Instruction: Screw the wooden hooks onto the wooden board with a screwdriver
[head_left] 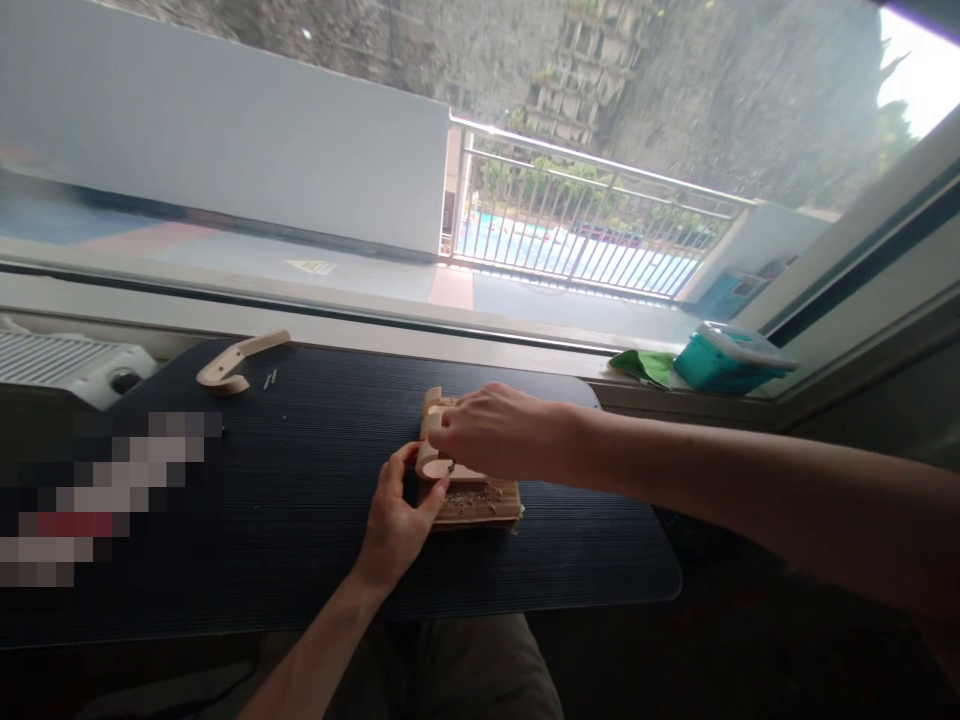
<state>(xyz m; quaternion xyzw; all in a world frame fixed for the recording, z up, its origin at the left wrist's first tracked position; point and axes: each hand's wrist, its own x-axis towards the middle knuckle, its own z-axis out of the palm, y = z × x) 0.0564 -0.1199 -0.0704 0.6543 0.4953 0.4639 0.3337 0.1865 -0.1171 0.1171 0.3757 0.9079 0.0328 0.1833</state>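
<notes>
A small wooden board (480, 505) lies on the dark table (300, 470), with a pale curved wooden hook (433, 462) resting on it. My left hand (396, 520) grips the near end of that hook between thumb and fingers. My right hand (499, 432) reaches in from the right, fingers closed in a pinch over the hook; what they hold is too small to make out. A second curved wooden hook (238, 362) lies at the table's far left, with small screws (269, 378) beside it.
A window sill runs behind the table, bearing a teal box (720, 362) and a green cloth (643, 366) at the right. A white ribbed appliance (67, 365) sits at the far left. A blurred patch covers the table's left part.
</notes>
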